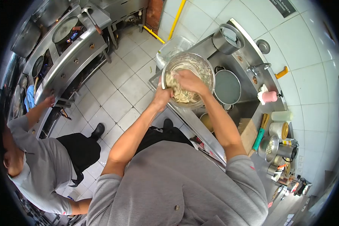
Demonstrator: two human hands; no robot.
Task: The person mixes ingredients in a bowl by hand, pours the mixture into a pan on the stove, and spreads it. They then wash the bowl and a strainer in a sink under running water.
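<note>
A steel mixing bowl (211,77) tilts toward me over the edge of the sink. It holds a pale, sticky mixture (187,95) with green flecks, smeared up the inner wall. My left hand (162,96) grips the bowl's near left rim, thumb over the inside. My right hand (191,81) reaches into the bowl from the right, its fingers down in the mixture and smeared by motion. Behind the bowl, a large pot (227,87) of cloudy liquid stands in the sink.
Right of me, the steel counter carries a cutting board (249,136), a green-handled brush (258,139), jars and a smaller bowl (268,148). A tap (259,68) overhangs the sink. To the left, a co-worker (49,162) stands by the stove (69,60) with pans.
</note>
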